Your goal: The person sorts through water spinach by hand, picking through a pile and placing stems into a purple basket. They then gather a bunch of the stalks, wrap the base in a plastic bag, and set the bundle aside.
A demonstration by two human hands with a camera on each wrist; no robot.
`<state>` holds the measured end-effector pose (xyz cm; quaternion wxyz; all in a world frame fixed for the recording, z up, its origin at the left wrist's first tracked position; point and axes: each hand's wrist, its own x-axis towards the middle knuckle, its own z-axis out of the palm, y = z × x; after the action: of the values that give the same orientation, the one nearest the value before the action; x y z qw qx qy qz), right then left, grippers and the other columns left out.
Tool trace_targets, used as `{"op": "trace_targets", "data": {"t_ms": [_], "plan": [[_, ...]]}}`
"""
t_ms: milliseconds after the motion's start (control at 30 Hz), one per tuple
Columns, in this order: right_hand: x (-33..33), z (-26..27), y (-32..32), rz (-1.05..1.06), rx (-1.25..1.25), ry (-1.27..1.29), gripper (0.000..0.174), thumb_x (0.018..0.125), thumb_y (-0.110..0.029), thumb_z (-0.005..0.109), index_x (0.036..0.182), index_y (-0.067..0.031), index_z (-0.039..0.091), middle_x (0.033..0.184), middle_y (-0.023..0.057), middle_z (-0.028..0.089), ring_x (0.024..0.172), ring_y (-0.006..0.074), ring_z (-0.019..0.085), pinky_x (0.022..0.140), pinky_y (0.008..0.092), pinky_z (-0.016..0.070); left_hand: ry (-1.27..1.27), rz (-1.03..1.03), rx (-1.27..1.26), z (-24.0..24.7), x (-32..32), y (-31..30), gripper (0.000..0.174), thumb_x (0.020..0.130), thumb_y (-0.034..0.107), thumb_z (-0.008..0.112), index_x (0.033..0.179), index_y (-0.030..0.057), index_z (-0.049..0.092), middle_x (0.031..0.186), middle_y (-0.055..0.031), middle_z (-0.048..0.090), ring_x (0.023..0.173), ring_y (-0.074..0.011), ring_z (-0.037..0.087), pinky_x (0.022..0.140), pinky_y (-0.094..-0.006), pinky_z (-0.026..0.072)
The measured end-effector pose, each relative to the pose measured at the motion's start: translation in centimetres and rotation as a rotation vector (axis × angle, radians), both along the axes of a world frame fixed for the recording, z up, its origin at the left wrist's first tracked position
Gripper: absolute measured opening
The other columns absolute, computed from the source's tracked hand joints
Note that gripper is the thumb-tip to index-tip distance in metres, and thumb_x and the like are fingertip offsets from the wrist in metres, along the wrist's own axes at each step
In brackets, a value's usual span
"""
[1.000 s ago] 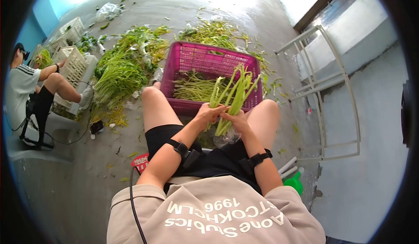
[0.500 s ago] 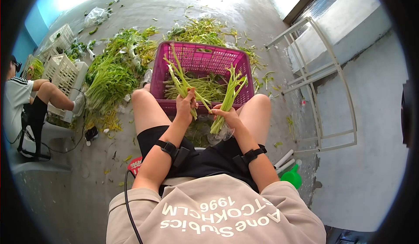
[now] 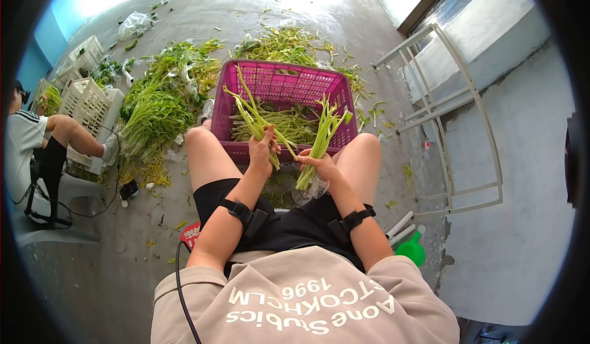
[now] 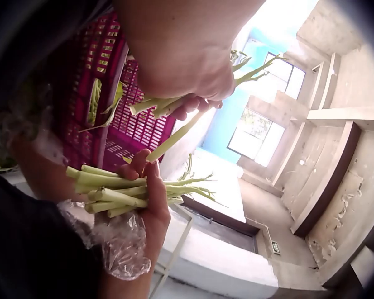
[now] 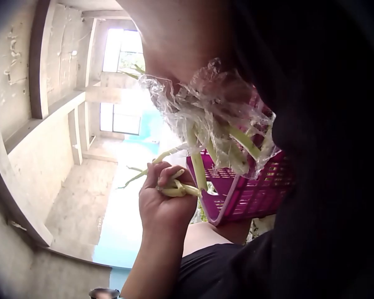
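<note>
My left hand point(image 3: 261, 151) grips a few pale green stalks point(image 3: 251, 118) above the near edge of the magenta crate point(image 3: 225, 92). To its right, my right hand point(image 3: 321, 164) holds a thicker bunch of stalks point(image 3: 324, 136), cut ends toward me, with clear plastic point(image 3: 316, 186) hanging below. One stalk slants between the two hands; in the left wrist view its cut end point(image 4: 154, 154) meets the right hand's fingertips. Crumpled plastic point(image 5: 221, 118) hides much of the right hand in the right wrist view. More stalks point(image 3: 276, 124) lie inside the crate.
Leafy greens point(image 3: 157, 113) are heaped on the floor left of the crate, and trimmings point(image 3: 283, 46) lie beyond it. Another person point(image 3: 27, 135) sits at far left beside white crates point(image 3: 86, 101). A metal frame point(image 3: 470, 95) stands at right, near a green object point(image 3: 412, 250).
The hands have parted from close together, my left hand moving left with a few stalks. The head view has shifted slightly. Over the last half second the hands barely move.
</note>
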<state>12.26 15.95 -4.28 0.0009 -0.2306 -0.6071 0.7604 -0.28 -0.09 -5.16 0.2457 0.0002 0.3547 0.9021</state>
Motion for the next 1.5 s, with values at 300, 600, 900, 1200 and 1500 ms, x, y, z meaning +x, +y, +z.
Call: {"op": "trace_targets", "data": {"t_ms": [300, 600, 900, 1200, 1500], "plan": [[0.1, -0.2, 0.0, -0.089, 0.04, -0.015, 0.028, 0.085, -0.012, 0.074, 0.107, 0.0015, 0.064, 0.093, 0.0116, 0.071, 0.07, 0.016, 0.066, 0.063, 0.0313, 0.0544, 0.004, -0.01, -0.026, 0.2, 0.1, -0.1, 0.019, 0.096, 0.02, 0.065, 0.105, 0.0039, 0.06, 0.083, -0.0038, 0.057, 0.049, -0.0094, 0.047, 0.051, -0.0288, 0.0479], [-0.2, -1.7, 1.1, -0.096, -0.09, -0.016, 0.029, 0.086, -0.012, 0.07, 0.11, 0.0022, 0.063, 0.091, 0.0141, 0.072, 0.068, 0.0165, 0.065, 0.063, 0.0304, 0.054, 0.029, -0.064, -0.095, 0.3, 0.3, -0.1, 0.02, 0.095, 0.02, 0.066, 0.105, 0.0031, 0.061, 0.083, -0.0038, 0.058, 0.048, -0.0091, 0.047, 0.051, -0.029, 0.0477], [0.1, -0.4, 0.4, -0.084, -0.136, 0.054, 0.03, 0.084, -0.009, 0.07, 0.11, 0.0032, 0.061, 0.096, 0.0165, 0.071, 0.072, 0.0187, 0.067, 0.066, 0.0327, 0.055, 0.033, -0.018, -0.058, 0.4, 0.2, -0.2, 0.024, 0.094, 0.019, 0.068, 0.108, 0.0017, 0.06, 0.083, -0.0041, 0.058, 0.048, -0.0091, 0.048, 0.051, -0.0278, 0.0476], [-0.1, -1.2, 0.6, -0.098, -0.04, 0.105, 0.027, 0.082, -0.004, 0.072, 0.106, 0.0044, 0.064, 0.093, 0.016, 0.071, 0.072, 0.0195, 0.067, 0.067, 0.0335, 0.0542, -0.002, 0.003, -0.08, 0.7, 0.4, -0.3, 0.023, 0.093, 0.019, 0.069, 0.107, 0.0032, 0.06, 0.085, -0.0046, 0.059, 0.05, -0.0095, 0.05, 0.05, -0.0275, 0.0481], [-0.1, -1.3, 0.5, -0.12, 0.064, 0.144, 0.014, 0.077, 0.001, 0.075, 0.089, 0.0024, 0.068, 0.078, 0.0088, 0.068, 0.066, 0.0171, 0.065, 0.061, 0.0311, 0.051, 0.034, -0.134, -0.118, 0.9, 1.8, 0.2, 0.018, 0.092, 0.016, 0.069, 0.101, 0.0025, 0.062, 0.071, -0.0022, 0.057, 0.046, -0.0088, 0.046, 0.05, -0.0284, 0.0475]]}}
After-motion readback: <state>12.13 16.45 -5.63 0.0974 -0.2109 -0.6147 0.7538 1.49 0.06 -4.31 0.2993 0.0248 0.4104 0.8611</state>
